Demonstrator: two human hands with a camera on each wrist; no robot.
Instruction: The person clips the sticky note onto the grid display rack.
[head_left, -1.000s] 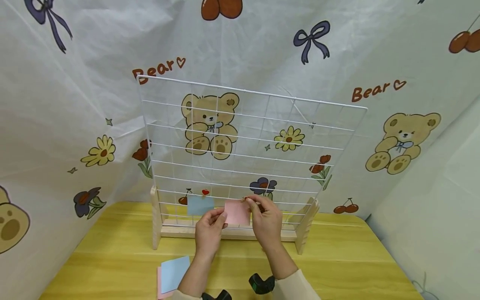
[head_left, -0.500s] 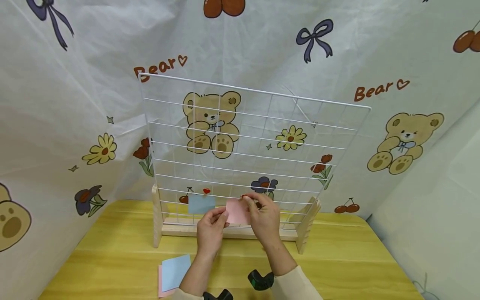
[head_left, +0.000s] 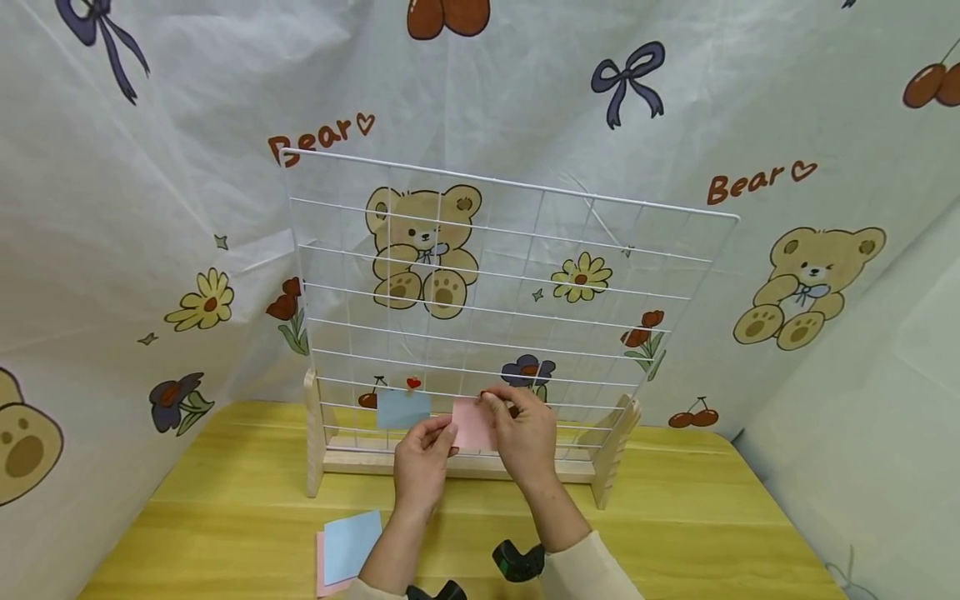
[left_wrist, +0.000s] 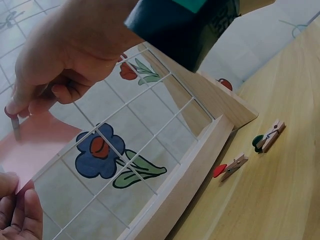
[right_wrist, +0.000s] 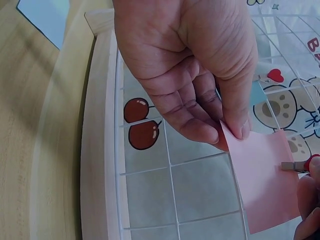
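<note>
A pink square of paper [head_left: 473, 423] stands against the white wire grid [head_left: 495, 333], low down. My left hand [head_left: 422, 467] pinches its left edge between thumb and fingers. At the paper's top edge my right hand [head_left: 527, 433] pinches a small wooden clothespin [right_wrist: 294, 166] with a red end. The clothespin's tip overlaps the paper in both wrist views. To the left a blue paper [head_left: 402, 409] hangs on the grid below a red heart clip [head_left: 413, 383]. In the left wrist view, part of the right hand is hidden by a dark wrist-worn device [left_wrist: 185, 30].
Wooden feet and a base bar [head_left: 360, 462] hold the grid up on the yellow table [head_left: 675, 517]. A blue sheet over a pink one [head_left: 351, 546] lies at the front left. A red heart clothespin [left_wrist: 232, 167] and a green one [left_wrist: 268, 137] lie on the table.
My right hand has shifted slightly left along the pink paper's top edge with the clothespin. My left hand keeps its grip on the paper's left edge.
</note>
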